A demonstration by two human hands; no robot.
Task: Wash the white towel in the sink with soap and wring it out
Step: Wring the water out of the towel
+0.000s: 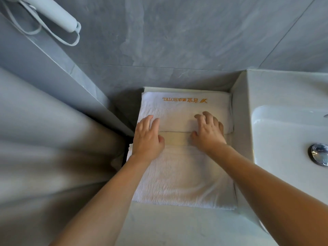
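bare forearms reach over the bench (177,228) to a folded white towel (184,176) left of the sink (284,132). left hand (147,137) rests on it, fingers (150,121) fairly straight; right hand (208,133) presses with loosely spread, bent fingers (206,118). a hairdryer (53,13) hangs up left.

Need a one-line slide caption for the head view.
Both hands, left and right, rest on folded white towel beside sink.

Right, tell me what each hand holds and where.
Nothing is gripped: left hand and right hand rest on the folded white towel, near its fold.
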